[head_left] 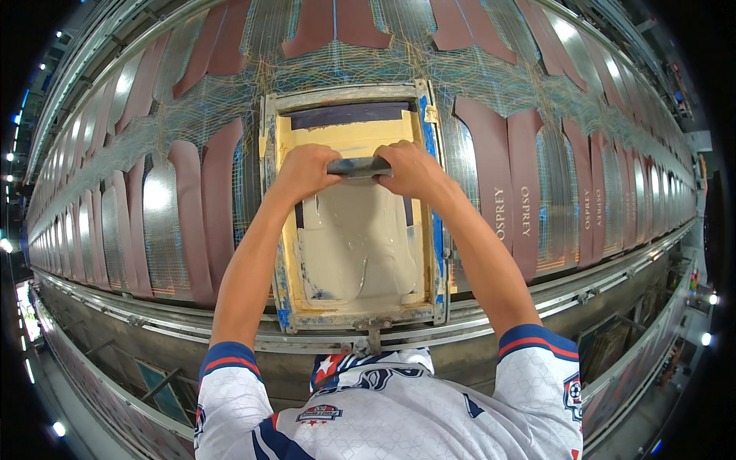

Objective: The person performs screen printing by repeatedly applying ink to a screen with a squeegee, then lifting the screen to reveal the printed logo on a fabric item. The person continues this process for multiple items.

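Observation:
My left hand (304, 173) and my right hand (414, 169) are closed on the two ends of a dark squeegee (358, 167). It lies crosswise over the upper half of a screen printing frame (268, 245), which is edged with yellow and blue tape. Thick cream-grey ink (356, 238) covers the mesh between the squeegee and the near end of the frame. The squeegee's lower edge, where it meets the screen, is hidden. Maroon fabric pieces (525, 184) with pale printed lettering lie flat to the right of the frame.
A long printing table (330, 65), marked with many coloured lines, stretches left and right. More maroon pieces (218, 207) lie in rows along it. A metal rail (521, 310) runs along its near edge, with a clamp (373, 337) at the frame's near end.

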`<state>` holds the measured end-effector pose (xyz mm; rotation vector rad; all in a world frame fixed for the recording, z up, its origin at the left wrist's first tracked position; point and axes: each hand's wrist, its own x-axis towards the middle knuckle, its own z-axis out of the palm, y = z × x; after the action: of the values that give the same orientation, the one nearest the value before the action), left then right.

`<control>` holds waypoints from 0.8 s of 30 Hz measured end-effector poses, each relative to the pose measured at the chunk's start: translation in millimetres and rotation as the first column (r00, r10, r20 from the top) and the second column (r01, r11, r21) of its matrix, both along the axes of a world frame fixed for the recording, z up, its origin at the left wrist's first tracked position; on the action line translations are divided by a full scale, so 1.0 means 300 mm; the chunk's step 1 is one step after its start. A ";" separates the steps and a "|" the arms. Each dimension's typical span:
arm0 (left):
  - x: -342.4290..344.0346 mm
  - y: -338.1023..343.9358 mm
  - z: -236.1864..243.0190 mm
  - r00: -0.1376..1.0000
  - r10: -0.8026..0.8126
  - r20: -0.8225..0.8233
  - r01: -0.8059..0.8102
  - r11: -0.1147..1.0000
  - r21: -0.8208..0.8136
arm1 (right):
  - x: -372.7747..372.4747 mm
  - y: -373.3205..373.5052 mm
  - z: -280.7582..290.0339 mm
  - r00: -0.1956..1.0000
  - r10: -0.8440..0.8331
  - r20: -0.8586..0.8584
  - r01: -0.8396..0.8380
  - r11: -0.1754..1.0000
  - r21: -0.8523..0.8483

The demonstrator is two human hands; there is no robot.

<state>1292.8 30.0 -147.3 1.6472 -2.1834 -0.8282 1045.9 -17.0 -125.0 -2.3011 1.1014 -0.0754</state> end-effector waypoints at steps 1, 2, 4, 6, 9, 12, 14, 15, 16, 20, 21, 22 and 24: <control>-0.003 -0.019 0.005 1.000 0.023 0.012 -0.023 0.999 0.039 | 0.012 -0.022 -0.008 0.999 -0.010 -0.051 0.011 1.000 0.009; 0.004 -0.020 -0.008 1.000 0.026 0.013 -0.027 0.999 0.018 | 0.026 -0.032 -0.021 0.995 -0.017 -0.097 0.019 1.000 0.021; 0.011 -0.020 -0.033 1.000 0.018 -0.015 -0.019 0.999 -0.041 | 0.026 -0.036 -0.052 0.998 -0.007 -0.059 0.003 0.998 -0.062; 0.010 0.018 -0.054 0.999 0.019 -0.035 -0.021 0.997 -0.074 | 0.026 -0.004 -0.068 1.000 -0.008 -0.016 0.006 0.992 -0.126; -0.019 0.118 -0.071 0.999 0.013 -0.038 -0.017 0.994 -0.108 | 0.001 0.098 -0.070 1.000 0.009 -0.027 -0.014 0.985 -0.175; -0.070 0.345 -0.058 0.999 -0.028 -0.033 0.022 0.984 -0.178 | -0.061 0.315 -0.068 0.998 0.037 -0.056 -0.045 0.987 -0.155; -0.110 0.529 -0.033 0.997 -0.035 -0.062 0.024 0.984 -0.178 | -0.095 0.496 -0.037 0.999 0.020 -0.027 -0.024 0.988 -0.151; -0.128 0.607 -0.011 0.997 -0.036 -0.062 0.025 0.987 -0.159 | -0.112 0.574 -0.019 0.999 0.005 0.036 0.000 0.990 -0.141; -0.146 0.660 0.008 0.998 -0.026 -0.053 0.018 0.988 -0.152 | -0.126 0.635 -0.009 0.998 0.006 0.059 0.003 0.989 -0.150; -0.166 0.732 0.026 1.000 -0.022 -0.005 0.021 0.991 -0.130 | -0.137 0.700 0.002 0.994 0.003 0.110 0.019 0.980 -0.200; -0.164 0.724 0.025 1.000 -0.030 0.008 0.031 0.991 -0.127 | -0.137 0.688 0.011 0.996 0.022 0.089 -0.007 0.986 -0.164; -0.156 0.704 0.025 0.999 -0.052 0.011 0.053 0.992 -0.113 | -0.137 0.665 0.021 0.997 0.041 0.068 -0.033 0.991 -0.127; -0.126 0.611 0.018 0.994 -0.106 0.014 0.107 0.990 -0.093 | -0.129 0.585 0.016 0.998 0.056 0.036 -0.051 0.991 -0.121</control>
<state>1255.1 213.3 -141.8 1.5045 -2.2961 -0.7352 1007.2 158.6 -120.1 -2.4235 1.0402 -0.1694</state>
